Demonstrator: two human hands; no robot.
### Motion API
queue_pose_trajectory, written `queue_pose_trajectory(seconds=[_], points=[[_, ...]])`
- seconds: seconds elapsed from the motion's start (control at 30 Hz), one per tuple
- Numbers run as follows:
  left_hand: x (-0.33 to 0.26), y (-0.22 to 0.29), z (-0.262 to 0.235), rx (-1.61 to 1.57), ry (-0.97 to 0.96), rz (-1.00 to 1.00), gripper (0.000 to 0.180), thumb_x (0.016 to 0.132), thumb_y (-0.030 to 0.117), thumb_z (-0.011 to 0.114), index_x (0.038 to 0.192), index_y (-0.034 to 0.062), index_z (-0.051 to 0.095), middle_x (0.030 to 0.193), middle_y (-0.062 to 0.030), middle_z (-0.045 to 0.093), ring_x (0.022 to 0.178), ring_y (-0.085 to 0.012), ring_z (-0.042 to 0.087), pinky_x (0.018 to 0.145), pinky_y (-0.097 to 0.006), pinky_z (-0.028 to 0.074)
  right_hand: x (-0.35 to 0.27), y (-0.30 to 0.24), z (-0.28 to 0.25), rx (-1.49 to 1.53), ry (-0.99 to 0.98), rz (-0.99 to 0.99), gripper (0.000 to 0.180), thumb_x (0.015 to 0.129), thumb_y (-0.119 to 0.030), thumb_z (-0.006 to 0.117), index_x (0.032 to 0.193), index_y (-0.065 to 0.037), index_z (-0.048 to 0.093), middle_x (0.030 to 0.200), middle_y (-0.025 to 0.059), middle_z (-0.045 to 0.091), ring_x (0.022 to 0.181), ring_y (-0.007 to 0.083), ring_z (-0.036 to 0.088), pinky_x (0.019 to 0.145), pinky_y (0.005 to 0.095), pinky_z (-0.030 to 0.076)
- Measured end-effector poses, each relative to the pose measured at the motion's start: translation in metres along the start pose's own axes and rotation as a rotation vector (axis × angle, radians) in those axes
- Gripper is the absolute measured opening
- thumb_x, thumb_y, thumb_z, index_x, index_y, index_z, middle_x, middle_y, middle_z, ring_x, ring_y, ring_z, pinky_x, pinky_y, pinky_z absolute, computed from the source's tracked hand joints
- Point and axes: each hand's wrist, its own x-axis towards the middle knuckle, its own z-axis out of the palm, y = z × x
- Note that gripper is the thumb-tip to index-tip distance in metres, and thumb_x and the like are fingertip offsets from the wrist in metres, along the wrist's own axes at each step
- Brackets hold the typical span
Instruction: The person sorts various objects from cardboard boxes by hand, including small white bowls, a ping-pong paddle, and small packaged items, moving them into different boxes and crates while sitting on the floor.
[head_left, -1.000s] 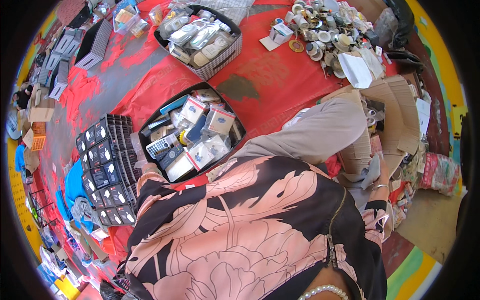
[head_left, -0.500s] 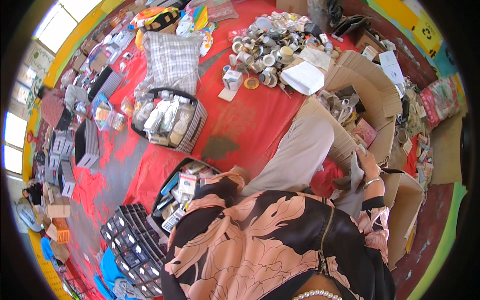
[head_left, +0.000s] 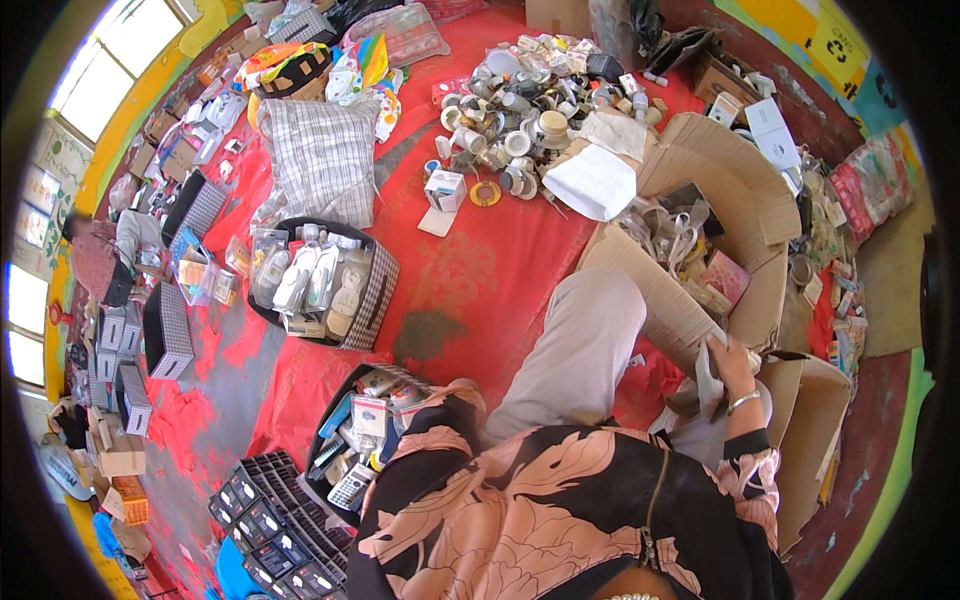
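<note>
My right hand point(head_left: 738, 370), with a bracelet at the wrist, has its fingers closed on a limp grey cloth-like piece point(head_left: 708, 388). It is right beside the near edge of an open cardboard box point(head_left: 655, 285) holding mixed small items. My left hand point(head_left: 466, 390) shows only as a bit of skin past the sleeve. Its fingers are hidden. Nearest to it is a dark bin point(head_left: 325, 410) filled with small packs, a calculator point(head_left: 352, 484) and other goods. My bent knee point(head_left: 600, 310) in light trousers lies between the two hands.
Ahead lies a heap of jars, lids and small containers point(head_left: 520, 120) on red sheeting point(head_left: 470, 240). A checked bin point(head_left: 375, 290) of packaged goods stands left, a black divided rack point(head_left: 275, 530) lower left. A second cardboard box point(head_left: 810, 420) stands right. Another person point(head_left: 100, 250) is far left.
The view has tilted a little, so the heap and bins ahead appear lower and further left. My right hand stays by the box edge with the grey piece.
</note>
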Motion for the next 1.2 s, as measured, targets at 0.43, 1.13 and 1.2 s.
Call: queue_pose_trajectory(seconds=[0.43, 1.13, 1.2], points=[[0.001, 0.000, -0.014, -0.061, 0.036, 0.063, 0.024, 0.078, 0.026, 0.053, 0.092, 0.0087, 0.063, 0.104, -0.0144, 0.059, 0.102, -0.0293, 0.055, 0.081, -0.043, 0.045, 0.007, -0.007, 0.009, -0.021, 0.029, 0.103, 0.038, 0.081, -0.028, 0.057, 0.094, 0.007, 0.059, 0.079, 0.0133, 0.062, 0.072, 0.0192, 0.055, 0.071, 0.0327, 0.043], [0.098, -0.028, -0.171, 0.601, -0.113, 0.267, 0.022, 0.082, 0.023, 0.049, 0.089, 0.0079, 0.063, 0.095, -0.0169, 0.062, 0.091, -0.0289, 0.060, 0.070, -0.042, 0.049, -0.175, -0.022, -0.026, 0.094, 0.003, 0.020, 0.031, 0.078, -0.025, 0.060, 0.105, -0.010, 0.058, 0.079, 0.0184, 0.062, 0.073, 0.0343, 0.060, 0.068, 0.0386, 0.048], [0.195, -0.043, -0.219, 0.579, 0.553, 0.069, 0.022, 0.084, 0.015, 0.044, 0.080, 0.0066, 0.063, 0.079, -0.0133, 0.064, 0.072, -0.0315, 0.062, 0.064, -0.040, 0.049, -0.214, -0.015, -0.035, 0.223, 0.120, 0.186, 0.028, 0.077, -0.015, 0.060, 0.105, -0.010, 0.058, 0.082, 0.0159, 0.062, 0.075, 0.0280, 0.062, 0.072, 0.0343, 0.048]])
